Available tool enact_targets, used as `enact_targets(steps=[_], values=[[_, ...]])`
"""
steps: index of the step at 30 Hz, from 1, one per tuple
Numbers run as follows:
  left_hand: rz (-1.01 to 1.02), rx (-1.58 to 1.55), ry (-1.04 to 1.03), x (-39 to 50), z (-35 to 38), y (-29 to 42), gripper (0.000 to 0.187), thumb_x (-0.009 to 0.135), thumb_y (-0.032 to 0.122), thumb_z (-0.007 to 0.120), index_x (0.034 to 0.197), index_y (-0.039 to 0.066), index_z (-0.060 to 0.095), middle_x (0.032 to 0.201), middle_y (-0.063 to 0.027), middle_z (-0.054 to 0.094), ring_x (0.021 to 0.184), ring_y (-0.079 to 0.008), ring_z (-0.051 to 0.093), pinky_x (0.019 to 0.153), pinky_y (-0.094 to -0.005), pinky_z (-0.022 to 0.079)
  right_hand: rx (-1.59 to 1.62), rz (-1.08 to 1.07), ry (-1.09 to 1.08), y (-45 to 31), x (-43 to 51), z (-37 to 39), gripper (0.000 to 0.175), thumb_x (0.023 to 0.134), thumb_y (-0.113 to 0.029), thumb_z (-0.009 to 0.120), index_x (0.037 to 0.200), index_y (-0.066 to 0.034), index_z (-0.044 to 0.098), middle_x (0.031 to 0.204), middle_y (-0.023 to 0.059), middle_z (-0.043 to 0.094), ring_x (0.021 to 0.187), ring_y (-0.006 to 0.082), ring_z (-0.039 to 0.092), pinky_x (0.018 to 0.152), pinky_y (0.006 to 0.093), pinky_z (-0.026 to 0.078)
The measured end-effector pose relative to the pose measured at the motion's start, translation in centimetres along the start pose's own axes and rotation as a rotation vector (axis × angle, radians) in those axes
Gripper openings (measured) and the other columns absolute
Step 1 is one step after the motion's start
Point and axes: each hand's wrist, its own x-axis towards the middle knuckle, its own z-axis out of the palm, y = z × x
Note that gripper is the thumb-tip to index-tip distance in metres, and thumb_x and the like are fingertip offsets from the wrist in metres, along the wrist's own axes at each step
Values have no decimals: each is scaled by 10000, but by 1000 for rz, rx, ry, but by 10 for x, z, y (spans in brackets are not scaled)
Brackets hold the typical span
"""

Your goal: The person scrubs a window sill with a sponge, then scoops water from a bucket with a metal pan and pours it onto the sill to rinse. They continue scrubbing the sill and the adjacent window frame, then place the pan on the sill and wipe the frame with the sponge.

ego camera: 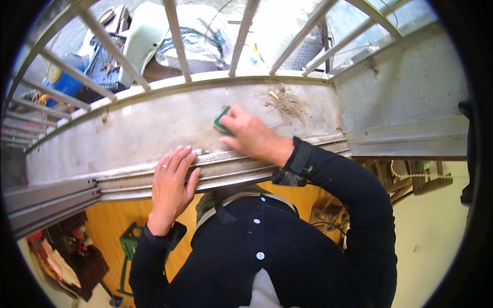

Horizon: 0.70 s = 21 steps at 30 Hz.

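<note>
My right hand (252, 133) grips a green and yellow scouring sponge (223, 121) over the middle of a dusty window sill (154, 119). To the right of that hand, a heap of brown dirt (289, 104) lies on the sill, with a small pale piece (274, 94) at its upper left. My left hand (173, 184), a ring on one finger, rests with spread fingers across the metal sliding-window track (231, 168) and the sill's near edge. Beside its fingertips is a small metal piece (198, 152), partly hidden.
Metal window bars (240, 38) stand along the sill's far edge. Beyond them are a blue plastic drum (69, 73), a dark crate (104, 65) and white sacks (192, 42). Indoors below are a green stool (129, 242) at left and wooden furniture (327, 215) at right.
</note>
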Motion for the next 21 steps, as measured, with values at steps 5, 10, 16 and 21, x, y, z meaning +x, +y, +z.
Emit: enact_targets(steps=[5, 10, 16, 21], values=[[-15, 20, 0, 2, 0, 3, 302, 866, 147, 657, 1152, 52, 632, 1259, -113, 609, 1224, -318, 540, 1050, -426, 400, -70, 188, 112, 20, -30, 11, 401, 789, -124, 766, 1158, -87, 614, 1107, 210, 504, 946, 400, 609, 814, 435, 526], [-22, -18, 22, 1, 1, 2, 279, 857, 121, 650, 1126, 48, 643, 1256, -121, 618, 1220, -336, 549, 1018, -430, 432, -148, 372, -73, 50, -51, -41, 309, 808, -115, 743, 1090, -90, 619, 907, 178, 558, 801, 364, 619, 764, 405, 539], [-16, 13, 28, 4, 1, 5, 281, 855, 124, 652, 1125, 48, 643, 1243, -124, 627, 1206, -338, 558, 1007, -430, 438, -117, 84, 50, 7, 37, -1, 140, 846, -90, 616, 937, 12, 591, 888, 230, 560, 763, 371, 637, 681, 438, 545], [-10, -5, 12, 2, 0, 3, 313, 837, 145, 686, 1134, 55, 648, 1241, -115, 624, 1191, -326, 566, 1009, -430, 432, -213, 51, 40, 39, 52, 22, 175, 880, -97, 595, 1017, 12, 593, 886, 238, 590, 716, 345, 634, 629, 430, 551]])
